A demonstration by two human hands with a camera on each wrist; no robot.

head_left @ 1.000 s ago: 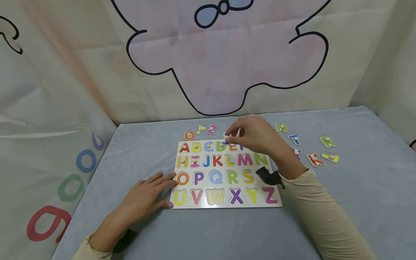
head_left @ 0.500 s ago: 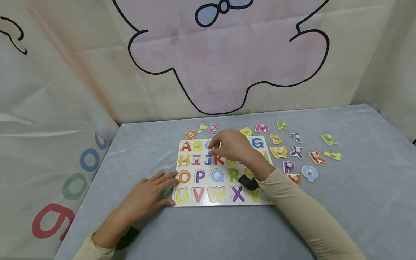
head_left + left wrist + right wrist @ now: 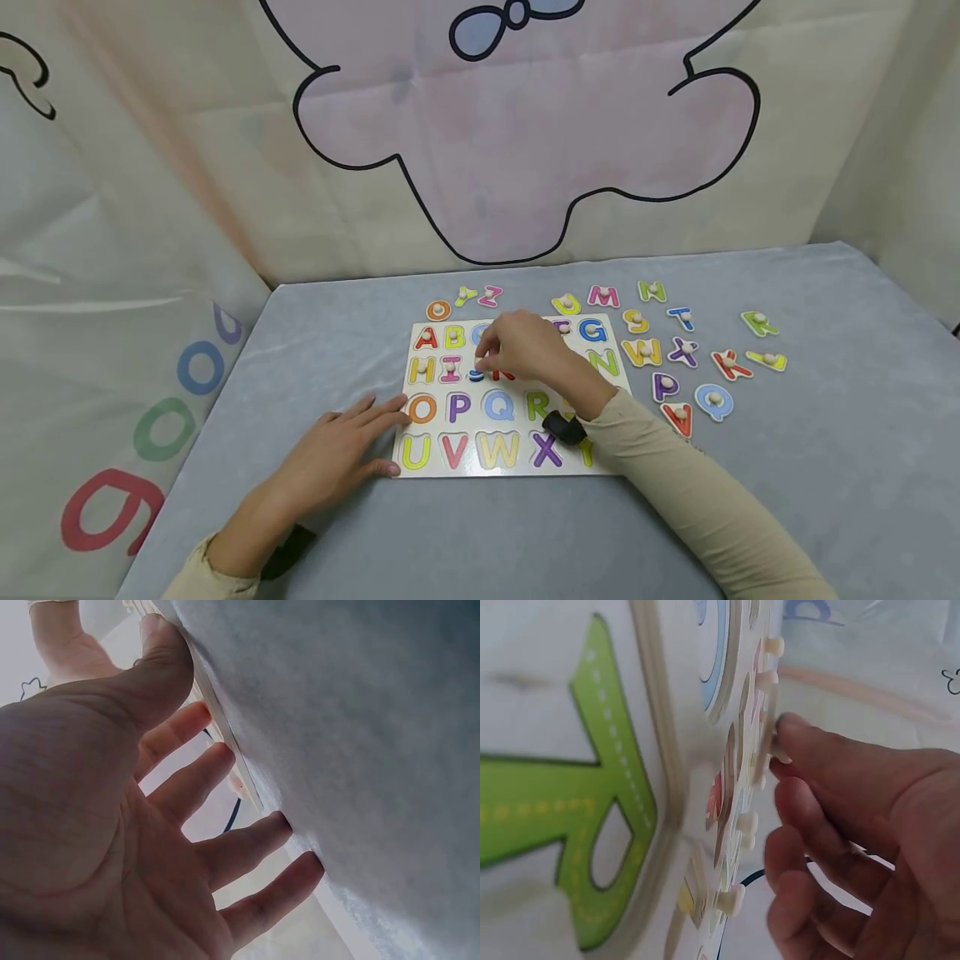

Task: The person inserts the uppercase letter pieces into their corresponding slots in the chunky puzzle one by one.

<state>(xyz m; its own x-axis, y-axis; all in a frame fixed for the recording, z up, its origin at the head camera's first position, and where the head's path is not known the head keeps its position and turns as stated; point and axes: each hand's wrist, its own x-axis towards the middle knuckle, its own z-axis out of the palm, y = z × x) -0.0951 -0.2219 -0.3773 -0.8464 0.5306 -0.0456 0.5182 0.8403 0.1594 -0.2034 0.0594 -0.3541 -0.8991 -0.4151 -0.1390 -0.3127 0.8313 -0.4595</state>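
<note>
A white alphabet puzzle board (image 3: 441,429) lies on the cloth-covered table. My right hand (image 3: 536,357) pinches the knob of a blue letter J piece (image 3: 476,377) at the J recess; the right wrist view shows this thin piece (image 3: 765,742) edge-on, close to the board face. Whether it sits fully down is unclear. My left hand (image 3: 337,454) rests at the board's left edge with fingers spread, and its thumb (image 3: 169,656) and fingertips touch that edge or the cloth. Knobbed pieces A (image 3: 426,337), B (image 3: 454,337), H (image 3: 422,370) and I (image 3: 450,370) sit in their recesses.
Loose letter pieces lie behind and right of the board, among them an orange O (image 3: 438,311), a pink M (image 3: 603,297), a yellow W (image 3: 642,352) and a blue Q (image 3: 714,402). A printed fabric backdrop (image 3: 510,150) stands behind the table (image 3: 480,542).
My right hand has carried the blue J piece from the board's top edge leftward and nearer, down to the J recess. My left hand has stayed at the left edge.
</note>
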